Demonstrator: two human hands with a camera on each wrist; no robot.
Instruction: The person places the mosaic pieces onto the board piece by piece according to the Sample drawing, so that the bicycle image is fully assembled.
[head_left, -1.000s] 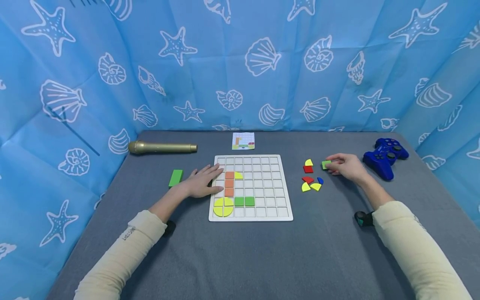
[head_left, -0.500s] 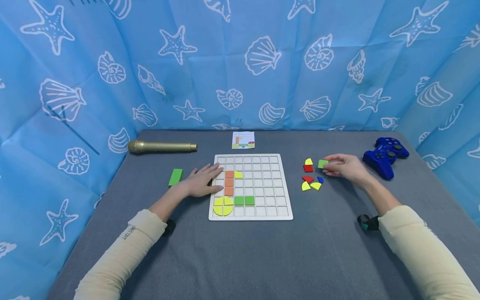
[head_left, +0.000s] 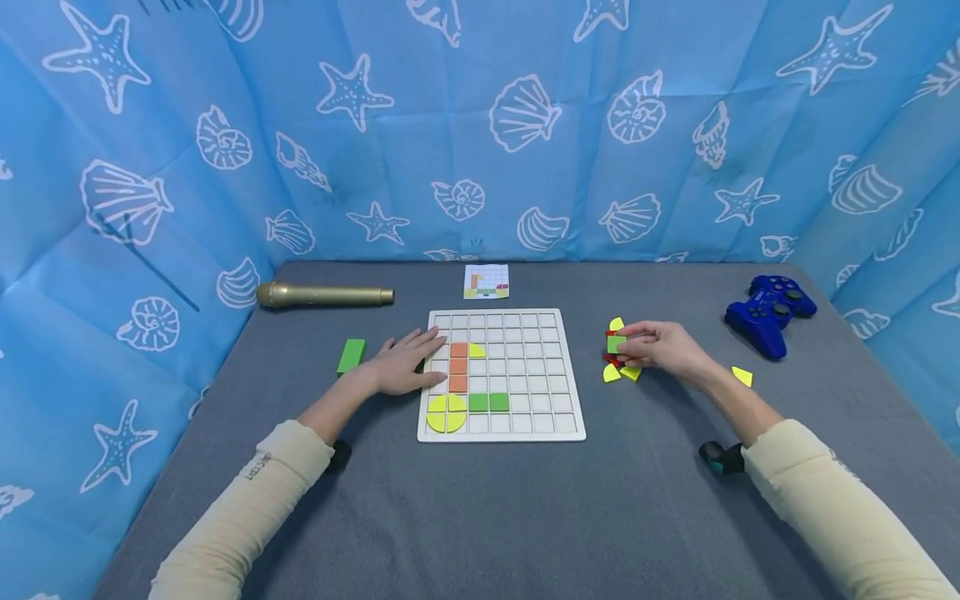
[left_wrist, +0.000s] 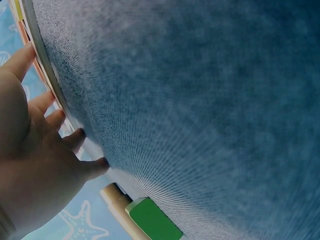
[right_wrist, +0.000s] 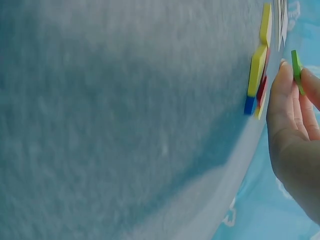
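Observation:
My right hand (head_left: 663, 348) pinches a green square tile (head_left: 617, 344) between thumb and fingers, over the small group of loose pieces. In the right wrist view the tile (right_wrist: 296, 70) is held tilted, apart from the pieces on the cloth. My left hand (head_left: 403, 367) rests with fingers spread on the left edge of the white grid board (head_left: 525, 433). On that board lie orange squares (head_left: 458, 367), two green squares (head_left: 488, 402), a yellow quarter circle (head_left: 477, 351) and a yellow circle of quarter pieces (head_left: 447, 413).
Yellow pieces (head_left: 612, 372), red ones and a blue one (right_wrist: 249, 105) lie beneath the right hand. Another yellow piece (head_left: 742, 377) is by the right wrist. Around the board are a green block (head_left: 351, 356), a gold microphone (head_left: 326, 295), a pattern card (head_left: 486, 282) and a blue game controller (head_left: 770, 317).
My right hand has lifted the green square and carried it left over the loose pieces. A yellow piece now shows beside the right wrist. My left hand has stayed on the board's edge.

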